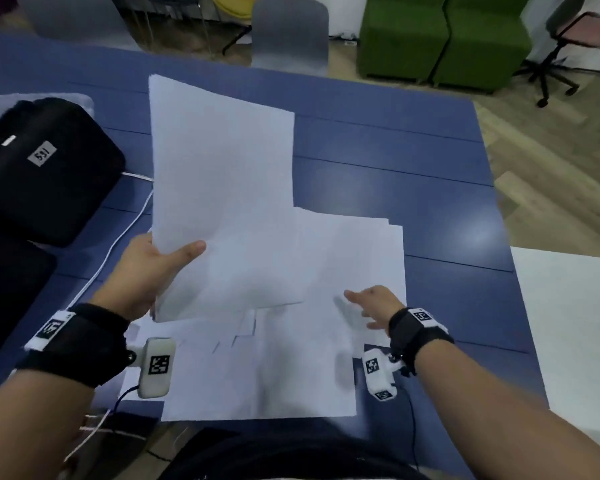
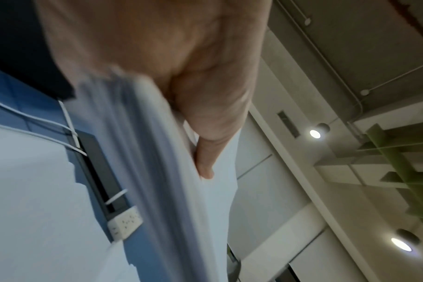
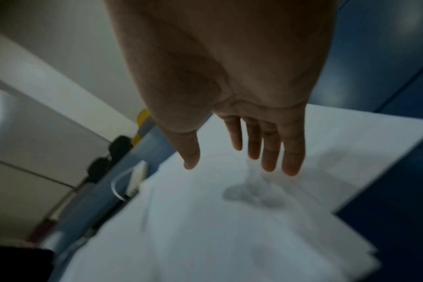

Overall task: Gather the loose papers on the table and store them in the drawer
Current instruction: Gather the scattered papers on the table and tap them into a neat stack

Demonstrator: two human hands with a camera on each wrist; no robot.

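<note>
My left hand holds a raised bundle of white papers by its near left edge, thumb on top and fingers beneath. In the left wrist view the thumb presses on the sheaf of papers, whose edges are fanned. More loose white papers lie spread over the blue table in front of me. My right hand hovers just above them with fingers straight and spread, holding nothing; the right wrist view shows the fingers over the papers. No drawer is in view.
A black bag sits on the table's left, with a white cable beside it. A white power strip lies at a slot in the table. A white surface adjoins at right. Grey chairs and green seats stand beyond.
</note>
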